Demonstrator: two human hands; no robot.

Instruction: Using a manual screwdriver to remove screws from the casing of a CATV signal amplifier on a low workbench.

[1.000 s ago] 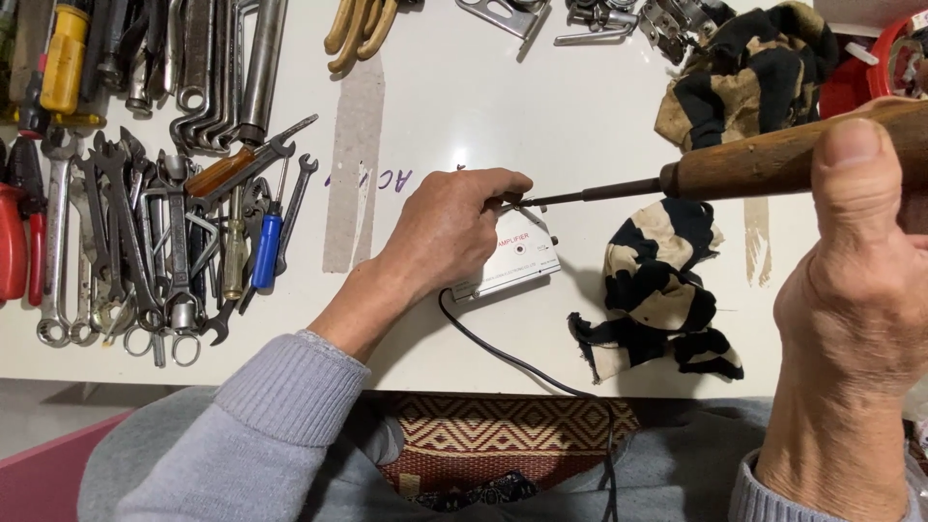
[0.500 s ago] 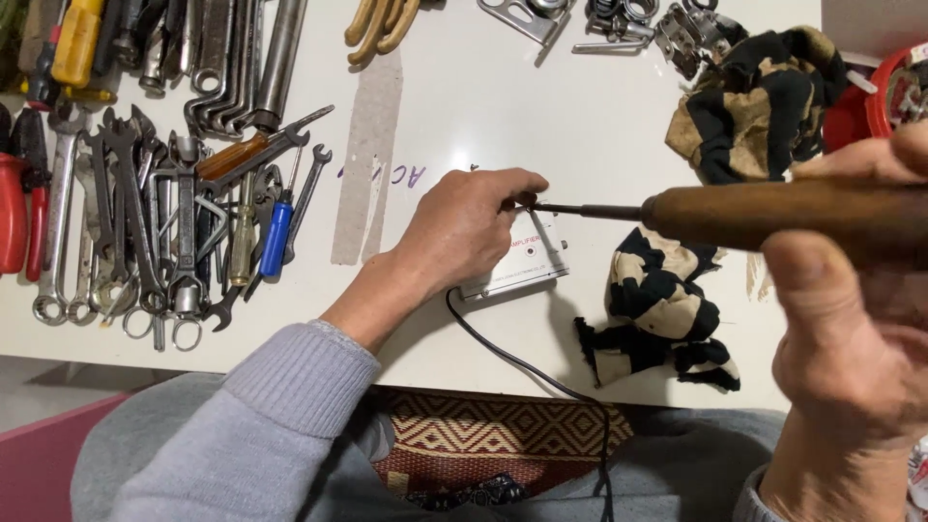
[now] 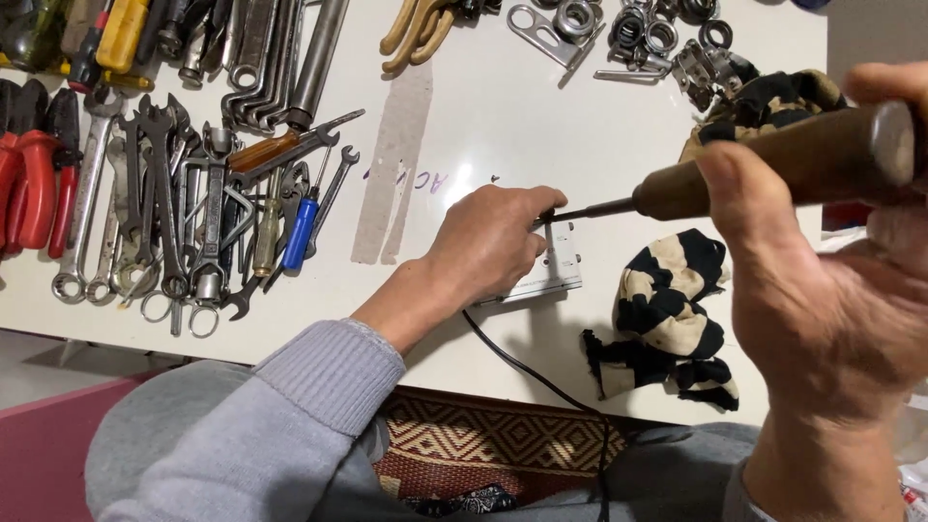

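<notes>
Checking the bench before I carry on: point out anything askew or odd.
Nothing looks damaged or spilled. The black-and-cream rag lies crumpled beside the small white device, and the spanners overlap in a loose heap.

The table (image 3: 599, 135) is white. At its 9 o'clock edge lie grey wrenches (image 3: 159, 203), red pliers (image 3: 29, 184), and a screwdriver (image 3: 301, 230) with a blue handle. At 11 o'clock is a yellow tool (image 3: 124, 34). At 12 o'clock are tan handles (image 3: 411, 29). The tool (image 3: 773, 164) in the right hand (image 3: 822, 300) has a brown wood handle. The rag (image 3: 667, 324) at 4 o'clock is black and cream in patches. The small box (image 3: 551, 275) is white with a black cord (image 3: 532, 372). The sleeve (image 3: 242, 435) is grey. The cloth (image 3: 483, 445) at 6 o'clock has brown and cream diamonds.
</notes>
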